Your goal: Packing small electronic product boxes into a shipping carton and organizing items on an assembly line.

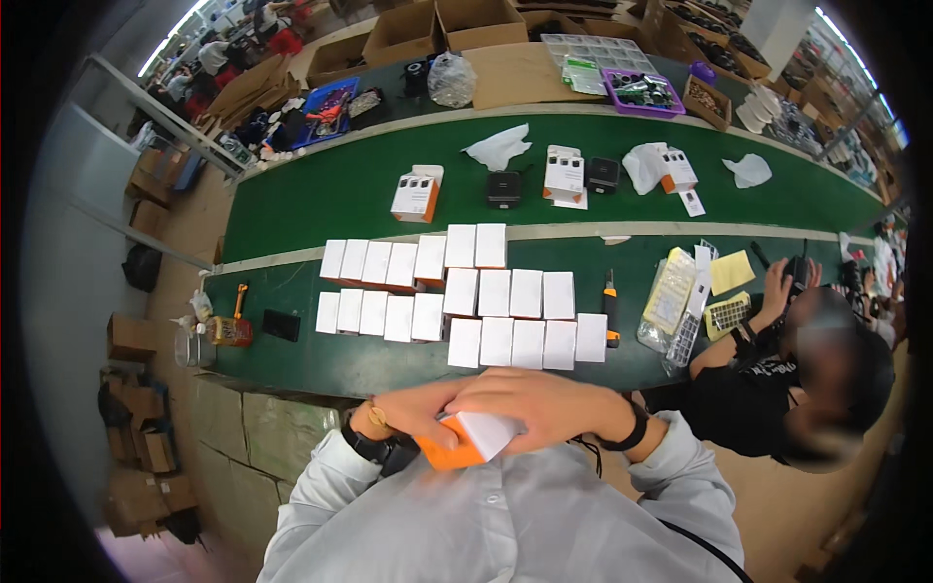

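Note:
Close to my chest, below the near table edge, I hold an orange and white box [457, 445] between both hands. My left hand [418, 406] wraps its left side, thumb on the orange face. Over the white side and top lies my right hand [530, 398], fingers curled round it. Just beyond my hands, several white boxes [527, 291] stand in close rows on the green table [262, 364]. An orange and black utility knife [610, 306] lies right of these rows.
A green conveyor belt [321, 204] beyond carries opened boxes [418, 192], black devices [504, 188] and crumpled white wrapping [499, 147]. At left are a phone [281, 325] and a jar [231, 332]. A co-worker [777, 389] sits at right, near yellow trays [671, 291].

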Action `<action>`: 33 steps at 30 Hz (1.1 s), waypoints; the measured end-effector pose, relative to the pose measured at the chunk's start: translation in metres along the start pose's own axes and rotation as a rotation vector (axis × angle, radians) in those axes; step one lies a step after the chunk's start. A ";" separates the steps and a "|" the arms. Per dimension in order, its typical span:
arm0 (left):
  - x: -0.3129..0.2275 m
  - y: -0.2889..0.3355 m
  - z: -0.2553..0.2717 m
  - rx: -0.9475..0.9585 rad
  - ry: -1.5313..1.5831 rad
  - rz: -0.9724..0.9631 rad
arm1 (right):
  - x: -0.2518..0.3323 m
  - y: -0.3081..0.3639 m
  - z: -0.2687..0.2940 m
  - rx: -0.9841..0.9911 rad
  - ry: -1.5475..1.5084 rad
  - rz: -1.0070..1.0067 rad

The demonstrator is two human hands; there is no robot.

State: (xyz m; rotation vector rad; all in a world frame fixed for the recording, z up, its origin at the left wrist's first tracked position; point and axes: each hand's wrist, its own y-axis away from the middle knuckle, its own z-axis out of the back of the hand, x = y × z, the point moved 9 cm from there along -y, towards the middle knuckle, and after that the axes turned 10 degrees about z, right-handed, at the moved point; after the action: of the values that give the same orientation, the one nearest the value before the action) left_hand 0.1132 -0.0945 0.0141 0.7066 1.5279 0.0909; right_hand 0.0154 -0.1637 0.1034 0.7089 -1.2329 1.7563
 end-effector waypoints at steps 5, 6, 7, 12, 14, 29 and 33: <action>0.015 0.033 -0.020 -0.118 0.620 0.083 | -0.003 0.012 -0.006 -0.162 0.268 -0.107; 0.007 0.034 -0.016 -0.128 0.528 0.042 | -0.004 0.010 -0.007 -0.142 0.249 -0.105; 0.012 0.034 -0.010 -0.154 0.561 0.040 | -0.003 0.003 -0.008 -0.120 0.261 -0.066; 0.002 0.041 -0.006 -0.051 0.292 -0.157 | 0.011 -0.034 -0.018 -0.002 0.361 -0.035; 0.013 0.047 0.003 -0.048 0.269 -0.133 | 0.001 -0.053 -0.027 0.069 0.314 -0.055; 0.048 0.191 0.200 -0.669 -0.300 -0.183 | -0.129 -0.209 -0.082 0.401 -0.089 -0.507; 0.035 0.196 0.298 -1.195 -0.613 -0.219 | -0.232 -0.257 -0.053 -0.052 0.198 -0.542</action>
State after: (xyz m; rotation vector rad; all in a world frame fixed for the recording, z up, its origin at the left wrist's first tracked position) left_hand 0.4639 -0.0287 0.0422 -0.3778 0.7217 0.5181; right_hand 0.3527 -0.1502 0.0102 0.7356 -0.8478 1.3043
